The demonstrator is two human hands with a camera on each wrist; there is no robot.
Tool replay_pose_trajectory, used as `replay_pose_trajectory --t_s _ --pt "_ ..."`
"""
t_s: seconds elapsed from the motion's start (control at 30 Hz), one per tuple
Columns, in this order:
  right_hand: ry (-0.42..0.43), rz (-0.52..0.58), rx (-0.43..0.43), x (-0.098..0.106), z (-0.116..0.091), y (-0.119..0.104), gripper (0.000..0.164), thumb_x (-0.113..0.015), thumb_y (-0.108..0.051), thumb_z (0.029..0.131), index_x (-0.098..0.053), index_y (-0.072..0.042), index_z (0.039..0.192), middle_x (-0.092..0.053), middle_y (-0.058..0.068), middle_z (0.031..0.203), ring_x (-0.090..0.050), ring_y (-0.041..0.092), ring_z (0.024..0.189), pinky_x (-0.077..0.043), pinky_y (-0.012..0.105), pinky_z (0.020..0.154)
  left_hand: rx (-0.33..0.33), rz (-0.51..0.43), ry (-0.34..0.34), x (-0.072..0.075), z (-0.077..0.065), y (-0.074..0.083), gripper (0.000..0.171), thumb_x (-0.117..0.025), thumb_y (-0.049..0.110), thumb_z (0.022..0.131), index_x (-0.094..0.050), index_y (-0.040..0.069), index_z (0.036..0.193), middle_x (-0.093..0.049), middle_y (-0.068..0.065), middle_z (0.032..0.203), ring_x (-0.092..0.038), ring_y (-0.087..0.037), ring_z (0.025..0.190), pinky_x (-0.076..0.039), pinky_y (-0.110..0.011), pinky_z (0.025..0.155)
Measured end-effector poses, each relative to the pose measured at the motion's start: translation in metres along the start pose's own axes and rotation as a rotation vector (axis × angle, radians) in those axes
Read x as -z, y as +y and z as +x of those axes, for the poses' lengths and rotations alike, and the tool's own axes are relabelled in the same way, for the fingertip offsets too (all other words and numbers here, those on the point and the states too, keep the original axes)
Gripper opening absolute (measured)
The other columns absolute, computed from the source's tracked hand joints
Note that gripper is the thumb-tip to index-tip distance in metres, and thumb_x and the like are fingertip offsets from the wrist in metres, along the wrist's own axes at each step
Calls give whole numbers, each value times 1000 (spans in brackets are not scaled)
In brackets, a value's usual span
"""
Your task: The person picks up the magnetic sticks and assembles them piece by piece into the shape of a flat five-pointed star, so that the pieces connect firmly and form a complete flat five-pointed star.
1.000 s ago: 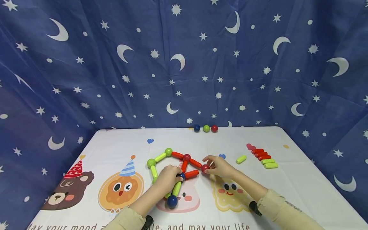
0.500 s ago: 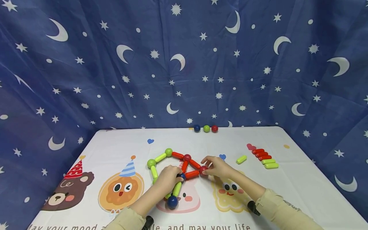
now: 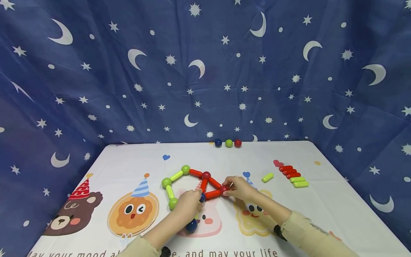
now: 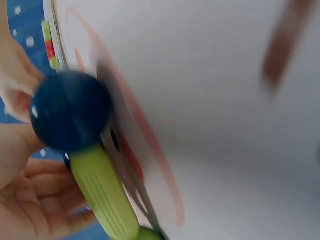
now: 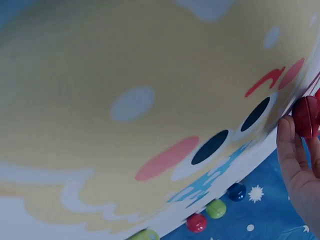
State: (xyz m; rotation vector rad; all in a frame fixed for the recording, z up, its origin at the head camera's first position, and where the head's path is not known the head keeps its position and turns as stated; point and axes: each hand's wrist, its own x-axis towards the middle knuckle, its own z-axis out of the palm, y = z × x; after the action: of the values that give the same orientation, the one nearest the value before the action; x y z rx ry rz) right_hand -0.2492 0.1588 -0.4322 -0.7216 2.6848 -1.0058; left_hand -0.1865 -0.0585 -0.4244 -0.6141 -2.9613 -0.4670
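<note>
A flat frame of magnetic rods and balls lies on the table. My left hand (image 3: 188,204) holds a dark blue ball (image 3: 202,197) at its middle, partly hidden by the fingers. My right hand (image 3: 241,188) pinches a red ball (image 3: 224,190) where the upper red rod (image 3: 214,182) and lower red rod (image 3: 213,194) meet. Another red ball (image 3: 206,175) tops that red triangle. Green balls (image 3: 166,182) and green rods (image 3: 169,192) form the left side. Nearest the person is another blue ball (image 4: 72,110), joined to a green rod (image 4: 105,192).
Blue (image 3: 218,142), green (image 3: 229,143) and red (image 3: 238,143) loose balls stand at the table's back edge. On the right lie a single green rod (image 3: 267,177) and a row of red rods (image 3: 289,172) and green rods (image 3: 300,184). A starry curtain hangs behind.
My right hand has brought the red ball left, and the lower red rod's end, apart from it at first, now touches it. The left hand stays at the blue ball.
</note>
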Motion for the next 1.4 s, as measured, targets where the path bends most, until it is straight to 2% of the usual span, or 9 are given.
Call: replay_pose_trajectory --t_s 0.17,0.4,0.53,0.67,0.83,0.9,1.07,1.2,1.4 --pt "-4 -27 -1 -1 -1 -4 16 -73 -8 80 -64 -2 92 -65 5 82 -54 9 70 -46 17 63 -10 81 -44 -4 -13 7 63 -77 21 77 -52 -9 126 -62 -22 119 -63 -35 104 -50 -47 88" --pt "20 -45 -4 -4 -11 -8 17 -75 -10 79 -64 -3 89 -64 3 79 -51 8 66 -44 17 60 -57 -13 -132 -1 -14 -8 65 -74 13 78 -45 -7 133 -52 -24 133 -49 -44 123 -36 -58 102" --pt "40 -96 -8 -10 -17 -17 15 -75 -12 79 -62 -6 85 -60 -2 70 -47 7 60 -40 16 54 -94 -61 -145 2 -11 -17 61 -73 5 78 -47 -6 132 -53 -22 133 -46 -45 125 -32 -59 104" --pt "48 -213 47 -18 -24 -25 18 -76 -15 78 -59 -8 80 -55 -5 65 -42 5 57 -37 17 52 -112 -115 -147 6 -7 -25 57 -70 -6 76 -50 -4 129 -56 -21 129 -44 -47 125 -31 -60 104" --pt "32 -248 85 -28 -35 -35 19 -76 -15 78 -59 -7 82 -56 -4 66 -42 3 58 -39 16 53 -62 -180 -177 12 -5 -32 53 -72 -3 74 -56 1 125 -62 -19 121 -53 -41 118 -38 -54 101" --pt "16 -233 91 -31 -40 -39 19 -76 -14 78 -58 -7 84 -56 -5 66 -42 2 57 -39 15 52 -33 -212 -193 14 -5 -33 49 -73 3 76 -59 2 122 -64 -18 117 -59 -32 106 -45 -49 95" --pt "-78 -221 132 -38 -45 -49 18 -74 -12 80 -58 -10 89 -53 -10 68 -40 -1 59 -39 13 54 -11 -302 -181 17 -5 -41 26 -72 11 80 -68 2 105 -69 -9 100 -56 -17 84 -48 -40 79" --pt "-185 -207 177 -38 -48 -53 17 -72 -13 82 -59 -13 94 -55 -13 75 -46 -2 66 -43 13 61 -24 -338 -166 18 -7 -47 16 -73 8 79 -70 4 93 -71 -6 94 -62 -22 93 -49 -45 87" --pt "-306 -168 206 -19 -49 -44 27 -69 -15 85 -64 -12 112 -67 -6 107 -60 1 94 -49 19 85 -69 -340 -184 21 -8 -53 15 -73 5 77 -70 4 92 -71 -7 93 -63 -23 94 -48 -47 87"
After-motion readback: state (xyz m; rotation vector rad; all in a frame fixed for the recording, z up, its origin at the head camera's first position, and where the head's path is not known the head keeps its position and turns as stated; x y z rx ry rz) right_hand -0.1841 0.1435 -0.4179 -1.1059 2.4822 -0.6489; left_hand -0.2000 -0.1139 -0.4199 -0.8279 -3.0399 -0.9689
